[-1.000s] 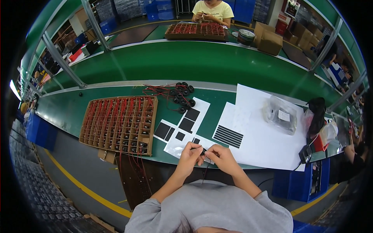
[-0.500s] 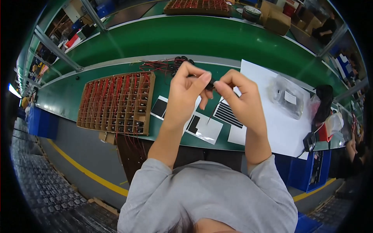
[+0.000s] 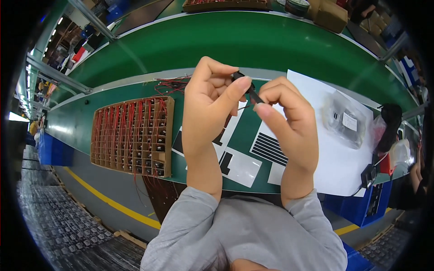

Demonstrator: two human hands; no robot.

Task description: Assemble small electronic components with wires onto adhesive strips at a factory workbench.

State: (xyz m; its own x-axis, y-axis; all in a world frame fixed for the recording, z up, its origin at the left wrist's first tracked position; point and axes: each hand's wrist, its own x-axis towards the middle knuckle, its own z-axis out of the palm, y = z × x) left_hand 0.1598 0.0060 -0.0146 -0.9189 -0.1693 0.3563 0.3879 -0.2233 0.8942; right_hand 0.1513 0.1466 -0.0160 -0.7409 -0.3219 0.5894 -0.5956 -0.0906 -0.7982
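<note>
Above the green bench, my left hand pinches a small black part between thumb and fingers. A short, flat black strip slants down from that part, and my right hand grips its lower end between thumb and forefinger. A thin reddish wire shows between the hands. My fingers hide much of the part. Beneath my hands lie a sheet with black stripes and a white glossy sheet with a black L-shaped piece.
On the left stands a divided cardboard tray of black parts with red wires. More red wires lie behind my left hand. To the right, a clear plastic bag rests on white paper. A blue bin stands beyond the bench's left end.
My hands have drawn slightly apart, and the black strip now shows stretched between them. My right hand has moved lower and to the right. The whole view has shifted a little.
</note>
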